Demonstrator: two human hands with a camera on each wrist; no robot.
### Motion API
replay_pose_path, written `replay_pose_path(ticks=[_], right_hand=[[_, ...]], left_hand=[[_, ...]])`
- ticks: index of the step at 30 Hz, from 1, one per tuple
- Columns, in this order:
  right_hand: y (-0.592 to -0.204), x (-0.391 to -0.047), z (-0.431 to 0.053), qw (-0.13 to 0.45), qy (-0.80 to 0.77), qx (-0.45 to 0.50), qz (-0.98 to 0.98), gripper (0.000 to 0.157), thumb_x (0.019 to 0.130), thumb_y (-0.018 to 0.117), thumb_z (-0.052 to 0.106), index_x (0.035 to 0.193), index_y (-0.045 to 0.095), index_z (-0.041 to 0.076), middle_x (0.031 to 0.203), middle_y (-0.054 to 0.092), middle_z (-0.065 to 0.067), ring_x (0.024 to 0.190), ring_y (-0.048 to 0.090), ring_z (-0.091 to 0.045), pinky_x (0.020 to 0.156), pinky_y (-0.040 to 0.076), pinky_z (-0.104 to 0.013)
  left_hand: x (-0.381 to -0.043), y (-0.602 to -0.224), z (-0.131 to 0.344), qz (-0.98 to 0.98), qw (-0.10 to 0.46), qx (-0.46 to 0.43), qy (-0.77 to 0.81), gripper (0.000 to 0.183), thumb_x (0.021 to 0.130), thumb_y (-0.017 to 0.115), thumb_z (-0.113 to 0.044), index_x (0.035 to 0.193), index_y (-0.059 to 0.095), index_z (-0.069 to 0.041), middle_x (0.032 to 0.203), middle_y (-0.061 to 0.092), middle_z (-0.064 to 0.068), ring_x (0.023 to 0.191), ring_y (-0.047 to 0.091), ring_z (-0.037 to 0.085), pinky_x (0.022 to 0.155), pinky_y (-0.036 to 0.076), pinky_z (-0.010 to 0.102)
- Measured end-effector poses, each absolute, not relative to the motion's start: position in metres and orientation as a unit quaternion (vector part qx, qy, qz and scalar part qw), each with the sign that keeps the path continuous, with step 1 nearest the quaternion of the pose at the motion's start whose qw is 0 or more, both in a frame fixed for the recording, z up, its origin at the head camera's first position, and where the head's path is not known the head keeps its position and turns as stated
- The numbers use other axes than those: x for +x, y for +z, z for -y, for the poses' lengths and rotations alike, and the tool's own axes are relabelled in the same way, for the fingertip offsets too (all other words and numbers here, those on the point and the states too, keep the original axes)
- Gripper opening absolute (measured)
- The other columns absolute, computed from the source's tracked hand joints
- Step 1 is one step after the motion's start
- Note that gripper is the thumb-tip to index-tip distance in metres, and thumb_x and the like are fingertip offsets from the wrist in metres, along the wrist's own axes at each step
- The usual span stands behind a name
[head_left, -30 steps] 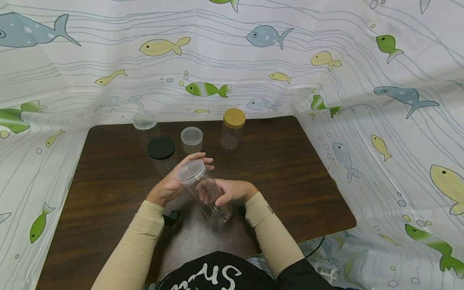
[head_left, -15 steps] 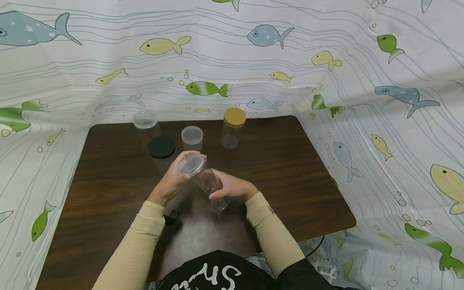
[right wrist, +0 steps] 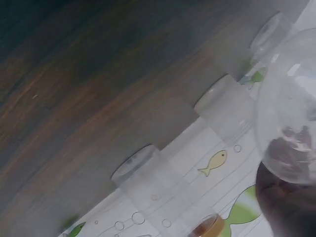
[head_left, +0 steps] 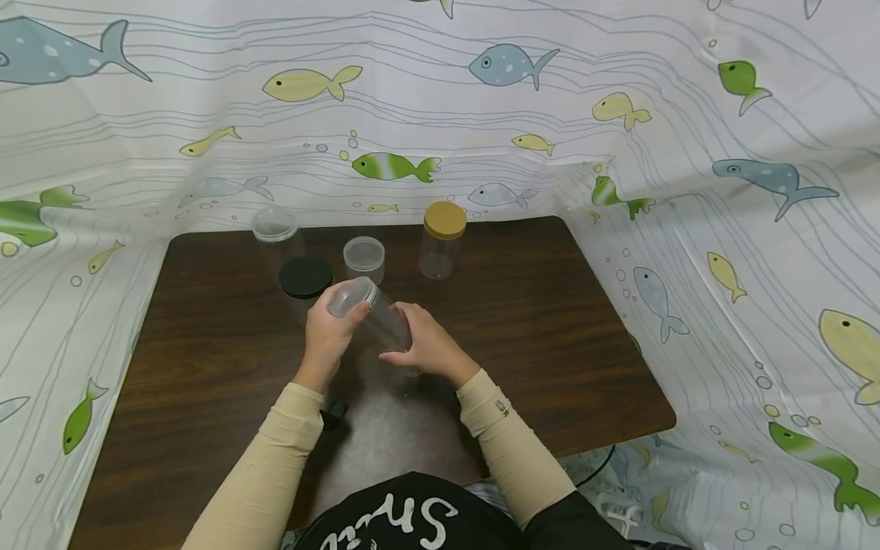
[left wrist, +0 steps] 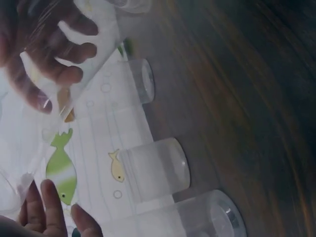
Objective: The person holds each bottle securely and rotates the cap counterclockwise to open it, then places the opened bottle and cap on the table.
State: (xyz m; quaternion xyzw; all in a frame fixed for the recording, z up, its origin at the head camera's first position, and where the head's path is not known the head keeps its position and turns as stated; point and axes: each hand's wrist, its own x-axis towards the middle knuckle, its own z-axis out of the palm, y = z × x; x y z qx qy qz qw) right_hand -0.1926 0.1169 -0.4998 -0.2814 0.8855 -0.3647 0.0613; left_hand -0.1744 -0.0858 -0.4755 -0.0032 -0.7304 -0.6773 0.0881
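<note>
A tall clear plastic jar [head_left: 386, 325] is held tilted over the table, its pale translucent lid [head_left: 349, 298] toward the upper left. My left hand [head_left: 326, 334] grips the lid end, thumb along the lid's near side. Lower down, my right hand [head_left: 431, 341] holds the jar's body between thumb and fingers. In the left wrist view, right-hand fingers [left wrist: 61, 54] show through the clear wall, and left fingertips [left wrist: 52, 212] are at the lower left. The jar's round end [right wrist: 289, 106] fills the right side of the right wrist view.
Behind my hands stand a black-lidded jar [head_left: 305, 276], a tall clear jar [head_left: 275, 227], a small clear jar [head_left: 364, 260] and a yellow-lidded jar [head_left: 443, 238]. The dark wooden table [head_left: 550, 344] meets a fish-print curtain [head_left: 412, 107] at its back edge.
My left hand has gone from loosely spread fingers beside the lid to gripping it. Both hands and the jar have moved up the table, away from my body, and the jar's lower end has swung upward.
</note>
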Motion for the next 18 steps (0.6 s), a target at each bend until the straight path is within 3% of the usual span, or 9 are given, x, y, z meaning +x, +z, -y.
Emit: replay_pose_path(ticks=[3, 5, 8, 11, 12, 14, 15, 18], right_hand=[[-0.499, -0.190, -0.116, 0.045, -0.332, -0.273, -0.902, 0.084, 0.079, 0.087, 0.040, 0.143, 0.045, 0.004, 0.136, 0.055, -0.011, 0.120, 0.053, -0.023, 0.102, 0.046, -0.039], [-0.499, -0.190, -0.116, 0.053, -0.338, -0.270, -0.900, 0.084, 0.079, 0.087, 0.039, 0.144, 0.045, 0.005, 0.136, 0.054, -0.010, 0.119, 0.053, -0.021, 0.101, 0.046, -0.038], [-0.497, -0.190, -0.118, 0.075, -0.370, -0.274, -0.884, 0.084, 0.080, 0.087, 0.034, 0.145, 0.043, 0.005, 0.137, 0.053, -0.010, 0.118, 0.053, -0.022, 0.101, 0.046, -0.037], [-0.494, -0.190, -0.122, 0.116, -0.416, -0.283, -0.856, 0.082, 0.084, 0.085, 0.030, 0.148, 0.040, 0.006, 0.140, 0.051, -0.010, 0.121, 0.053, -0.019, 0.102, 0.046, -0.035], [-0.493, -0.190, -0.123, 0.138, -0.442, -0.292, -0.837, 0.079, 0.086, 0.083, 0.027, 0.148, 0.039, 0.006, 0.139, 0.052, -0.011, 0.121, 0.054, -0.020, 0.102, 0.046, -0.035], [-0.491, -0.191, -0.127, 0.192, -0.497, -0.317, -0.785, 0.078, 0.089, 0.079, 0.026, 0.150, 0.035, 0.004, 0.139, 0.051, -0.014, 0.121, 0.054, -0.019, 0.100, 0.048, -0.034], [-0.490, -0.191, -0.129, 0.221, -0.521, -0.332, -0.754, 0.080, 0.090, 0.078, 0.032, 0.150, 0.033, 0.002, 0.137, 0.051, -0.015, 0.120, 0.054, -0.017, 0.099, 0.048, -0.032], [-0.488, -0.192, -0.131, 0.312, -0.578, -0.379, -0.652, 0.094, 0.089, 0.075, 0.052, 0.147, 0.030, -0.008, 0.127, 0.051, -0.023, 0.113, 0.056, -0.017, 0.097, 0.050, -0.036]], left_hand=[[-0.174, -0.476, 0.085, 0.730, 0.082, 0.010, -0.679, 0.055, 0.087, 0.079, -0.023, 0.136, 0.061, -0.006, 0.127, 0.063, 0.019, 0.105, 0.056, 0.022, 0.084, 0.047, 0.024], [-0.175, -0.477, 0.088, 0.723, 0.071, -0.001, -0.687, 0.064, 0.087, 0.082, -0.034, 0.139, 0.059, -0.005, 0.130, 0.061, 0.019, 0.108, 0.055, 0.022, 0.085, 0.046, 0.023], [-0.175, -0.477, 0.092, 0.704, 0.046, -0.046, -0.707, 0.099, 0.073, 0.083, -0.062, 0.148, 0.050, -0.005, 0.137, 0.055, 0.019, 0.113, 0.052, 0.023, 0.088, 0.044, 0.021], [-0.177, -0.478, 0.097, 0.665, 0.005, -0.116, -0.738, 0.127, 0.058, 0.075, -0.074, 0.157, 0.034, -0.006, 0.145, 0.047, 0.016, 0.125, 0.048, 0.021, 0.097, 0.041, 0.019], [-0.178, -0.478, 0.099, 0.645, -0.011, -0.136, -0.752, 0.121, 0.068, 0.076, -0.069, 0.159, 0.029, -0.006, 0.146, 0.046, 0.014, 0.128, 0.046, 0.020, 0.100, 0.039, 0.020], [-0.178, -0.479, 0.103, 0.603, -0.047, -0.169, -0.779, 0.094, 0.093, 0.076, -0.037, 0.162, 0.020, -0.007, 0.147, 0.045, 0.007, 0.134, 0.043, 0.017, 0.106, 0.034, 0.021], [-0.178, -0.480, 0.105, 0.583, -0.063, -0.183, -0.789, 0.084, 0.096, 0.069, -0.016, 0.162, 0.018, -0.008, 0.148, 0.044, 0.005, 0.137, 0.041, 0.016, 0.109, 0.032, 0.022], [-0.179, -0.482, 0.108, 0.524, -0.110, -0.240, -0.810, 0.086, 0.093, 0.067, -0.009, 0.162, 0.016, -0.007, 0.151, 0.044, 0.004, 0.140, 0.038, 0.018, 0.110, 0.033, 0.030]])
